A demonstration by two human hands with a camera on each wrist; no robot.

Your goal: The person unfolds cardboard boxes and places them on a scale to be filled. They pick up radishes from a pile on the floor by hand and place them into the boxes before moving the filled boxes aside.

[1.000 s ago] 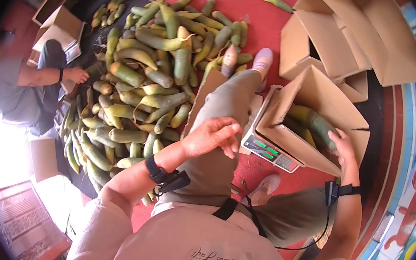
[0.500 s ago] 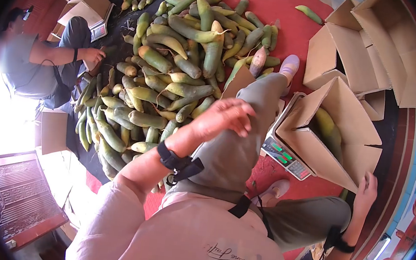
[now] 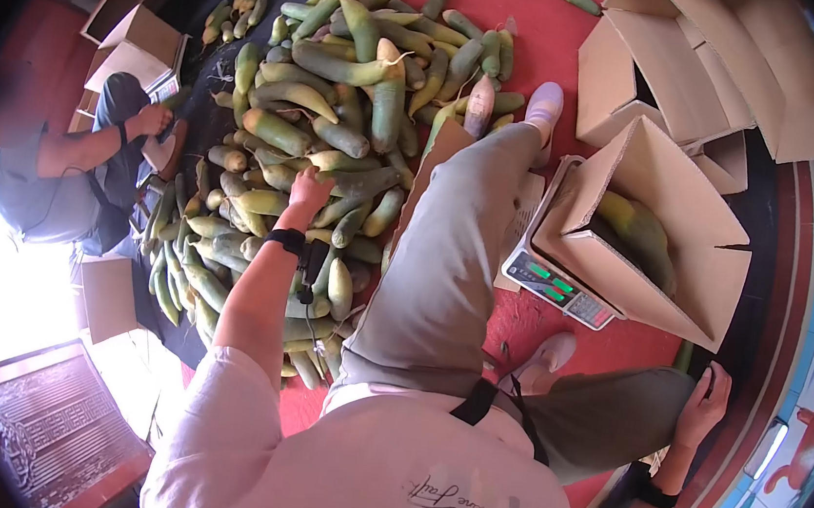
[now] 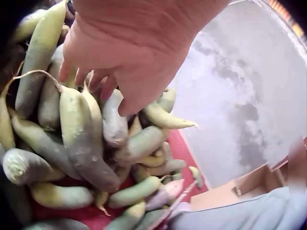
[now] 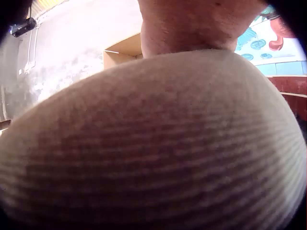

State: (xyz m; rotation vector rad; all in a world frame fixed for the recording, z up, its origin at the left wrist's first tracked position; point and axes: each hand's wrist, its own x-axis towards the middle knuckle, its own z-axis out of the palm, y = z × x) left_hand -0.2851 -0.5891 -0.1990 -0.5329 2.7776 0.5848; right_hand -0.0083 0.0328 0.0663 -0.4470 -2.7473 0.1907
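Observation:
A heap of green radishes [image 3: 287,130] spreads over the floor, with thin root tails on several. My left hand [image 3: 309,189] reaches over the middle of it. In the left wrist view that hand [image 4: 127,52] points its spread fingers downward, thumb tip right at the top of a pale radish [image 4: 115,120]. My right hand [image 3: 706,405] rests beside the right knee, fingers loosely bent and holding nothing. The right wrist view is mostly filled by trouser cloth [image 5: 153,139]. A cardboard box [image 3: 718,284] stands open on a digital scale [image 3: 560,290], with large radishes [image 3: 658,244] inside.
More open cardboard boxes [image 3: 679,75] stand at the far right. One pinkish radish [image 3: 480,104] lies near my left shoe [image 3: 545,103]. At the left another person [image 3: 53,166] sits by the heap, near a second box [image 3: 138,42]. A carved wooden piece [image 3: 63,417] is at lower left.
My left hand has moved from above my left thigh leftward and out over the heap. My right hand has left the radish in the box and come down beside the knee.

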